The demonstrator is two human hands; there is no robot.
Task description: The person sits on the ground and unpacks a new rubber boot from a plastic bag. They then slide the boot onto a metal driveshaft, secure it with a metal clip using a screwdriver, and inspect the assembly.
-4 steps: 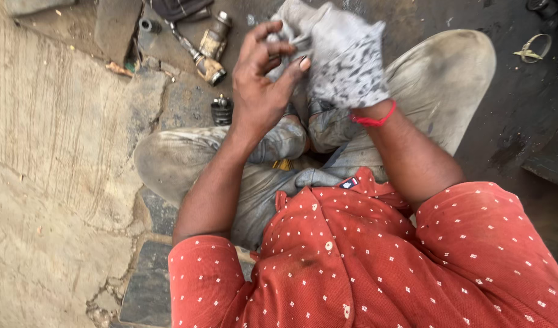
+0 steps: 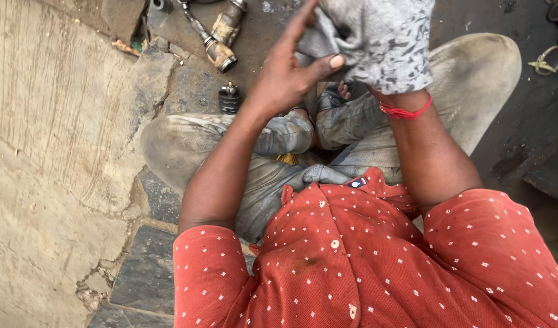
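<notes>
Both hands have risen toward the top of the frame; the grey cloth (image 2: 376,42) now touches its upper edge.

Right hand (image 2: 382,54) hidden inside grey cloth (image 2: 376,36), cloth top cut off by frame edge

Soft even daylight, faint shadows, no glare, sharp focus
</notes>
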